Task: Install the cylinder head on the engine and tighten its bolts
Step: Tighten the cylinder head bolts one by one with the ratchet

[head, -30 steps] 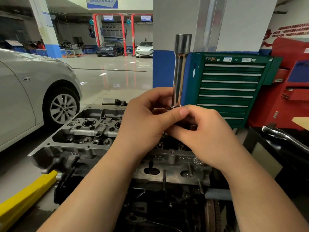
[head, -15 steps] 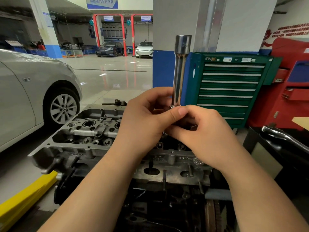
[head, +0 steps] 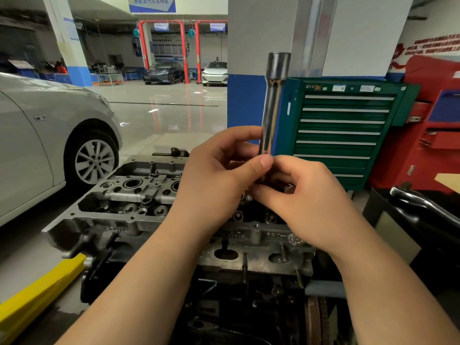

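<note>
Head view: left hand [head: 214,180] and right hand [head: 306,202] both pinch the upright socket extension [head: 272,108] at its lower end, probably to spin a bolt. Cylinder head [head: 129,202] sits on the engine directly beneath the fingers.

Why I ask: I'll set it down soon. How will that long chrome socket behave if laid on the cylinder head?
The long chrome socket looks round and polished, so it would probably roll and feel slippery. Steel, likely stiff and heavy for its size. Both hands, left hand and right hand, grip its lower end above the cylinder head.
</note>
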`<action>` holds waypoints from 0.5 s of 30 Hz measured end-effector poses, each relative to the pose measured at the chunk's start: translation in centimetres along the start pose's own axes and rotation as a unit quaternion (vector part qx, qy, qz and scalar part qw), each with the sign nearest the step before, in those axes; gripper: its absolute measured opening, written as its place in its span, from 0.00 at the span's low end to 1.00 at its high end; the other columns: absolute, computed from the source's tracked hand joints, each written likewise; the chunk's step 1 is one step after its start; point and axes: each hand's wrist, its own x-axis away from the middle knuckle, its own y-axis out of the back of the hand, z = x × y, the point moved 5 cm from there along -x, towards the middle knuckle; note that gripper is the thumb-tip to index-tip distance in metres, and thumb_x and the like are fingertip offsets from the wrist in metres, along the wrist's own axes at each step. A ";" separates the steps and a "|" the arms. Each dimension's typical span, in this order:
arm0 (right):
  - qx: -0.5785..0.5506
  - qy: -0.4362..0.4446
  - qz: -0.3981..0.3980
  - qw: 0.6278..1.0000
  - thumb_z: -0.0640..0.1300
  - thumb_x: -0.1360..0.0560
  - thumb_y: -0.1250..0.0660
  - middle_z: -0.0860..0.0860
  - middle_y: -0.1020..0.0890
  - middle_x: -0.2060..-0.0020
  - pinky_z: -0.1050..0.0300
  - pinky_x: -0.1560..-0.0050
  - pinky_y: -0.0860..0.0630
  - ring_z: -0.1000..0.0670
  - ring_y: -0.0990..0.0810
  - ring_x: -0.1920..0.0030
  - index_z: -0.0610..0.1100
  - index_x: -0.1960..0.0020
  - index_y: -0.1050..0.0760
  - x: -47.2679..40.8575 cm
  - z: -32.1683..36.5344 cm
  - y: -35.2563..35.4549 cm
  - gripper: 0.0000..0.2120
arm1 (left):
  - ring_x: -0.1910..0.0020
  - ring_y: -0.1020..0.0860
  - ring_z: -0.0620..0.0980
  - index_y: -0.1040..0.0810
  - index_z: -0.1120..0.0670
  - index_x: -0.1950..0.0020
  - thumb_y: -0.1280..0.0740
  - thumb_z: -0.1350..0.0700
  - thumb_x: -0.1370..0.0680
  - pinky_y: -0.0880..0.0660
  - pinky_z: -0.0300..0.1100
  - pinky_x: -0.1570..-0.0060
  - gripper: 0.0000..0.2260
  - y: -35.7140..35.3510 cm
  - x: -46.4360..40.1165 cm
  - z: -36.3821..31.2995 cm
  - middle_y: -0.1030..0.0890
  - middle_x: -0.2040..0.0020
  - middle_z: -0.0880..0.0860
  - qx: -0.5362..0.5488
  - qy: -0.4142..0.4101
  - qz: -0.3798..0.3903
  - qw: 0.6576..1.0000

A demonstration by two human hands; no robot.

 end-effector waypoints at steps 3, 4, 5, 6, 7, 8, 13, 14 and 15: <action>-0.022 -0.008 0.022 0.999 0.47 0.23 0.25 0.66 0.14 0.54 0.59 0.53 0.25 0.64 0.16 0.53 0.58 0.46 0.18 0.0 -0.1 0.1 0.09 | 0.46 0.14 0.56 0.16 0.52 0.37 0.30 0.61 0.22 0.18 0.50 0.42 0.15 -0.2 0.1 -0.1 0.12 0.49 0.55 0.017 -0.001 0.015 1.000; -0.013 -0.011 0.022 1.000 0.47 0.23 0.25 0.66 0.14 0.54 0.61 0.53 0.25 0.64 0.17 0.53 0.59 0.46 0.19 0.0 -0.2 0.1 0.09 | 0.45 0.14 0.57 0.16 0.53 0.36 0.30 0.61 0.22 0.18 0.53 0.40 0.15 -0.3 0.1 -0.2 0.12 0.48 0.55 0.019 -0.004 0.016 1.000; 0.002 -0.012 0.017 1.000 0.48 0.23 0.25 0.67 0.15 0.53 0.62 0.53 0.26 0.65 0.17 0.52 0.59 0.44 0.19 0.0 -0.2 0.1 0.10 | 0.44 0.15 0.58 0.16 0.54 0.37 0.29 0.60 0.22 0.19 0.56 0.39 0.14 -0.3 0.1 -0.2 0.12 0.47 0.55 0.017 -0.007 0.017 1.000; 0.017 -0.013 0.010 1.000 0.50 0.24 0.25 0.67 0.15 0.53 0.64 0.53 0.25 0.66 0.18 0.50 0.60 0.43 0.20 0.0 -0.2 0.1 0.11 | 0.44 0.15 0.58 0.16 0.53 0.37 0.27 0.59 0.23 0.19 0.58 0.39 0.14 -0.3 0.1 -0.3 0.13 0.46 0.56 0.008 -0.010 0.016 1.000; 0.028 -0.013 0.001 1.000 0.53 0.24 0.24 0.68 0.15 0.53 0.67 0.55 0.26 0.66 0.18 0.50 0.61 0.42 0.20 0.1 -0.1 0.0 0.12 | 0.44 0.16 0.59 0.16 0.53 0.38 0.25 0.57 0.24 0.19 0.60 0.40 0.14 -0.3 0.1 -0.3 0.14 0.46 0.56 -0.005 -0.012 0.013 1.000; 0.037 -0.011 -0.011 0.999 0.54 0.26 0.24 0.68 0.16 0.53 0.71 0.58 0.27 0.66 0.18 0.51 0.62 0.43 0.20 0.0 -0.1 0.0 0.12 | 0.45 0.16 0.60 0.16 0.53 0.38 0.23 0.56 0.25 0.19 0.61 0.42 0.15 -0.3 0.1 -0.3 0.15 0.47 0.58 -0.019 -0.013 0.008 1.000; -0.009 -0.004 0.000 1.000 0.54 0.27 0.24 0.64 0.15 0.53 0.59 0.52 0.22 0.62 0.16 0.51 0.60 0.45 0.20 -0.1 0.0 0.1 0.12 | 0.46 0.14 0.55 0.17 0.54 0.34 0.25 0.60 0.24 0.17 0.54 0.42 0.18 0.0 0.0 0.0 0.13 0.48 0.57 0.004 -0.002 0.001 1.000; -0.022 -0.002 0.018 1.000 0.51 0.25 0.24 0.65 0.14 0.51 0.55 0.48 0.21 0.62 0.16 0.48 0.59 0.44 0.19 -0.1 -0.1 0.0 0.12 | 0.46 0.14 0.54 0.17 0.53 0.34 0.27 0.60 0.23 0.18 0.51 0.42 0.17 0.0 0.0 0.0 0.12 0.48 0.55 0.010 -0.002 0.009 1.000; -0.028 -0.002 0.034 0.999 0.48 0.24 0.25 0.65 0.14 0.50 0.53 0.44 0.20 0.62 0.16 0.46 0.58 0.43 0.19 -0.1 -0.1 0.0 0.12 | 0.45 0.13 0.53 0.17 0.52 0.34 0.29 0.61 0.22 0.17 0.49 0.43 0.17 -0.1 0.1 0.0 0.12 0.47 0.54 0.018 -0.002 0.019 1.000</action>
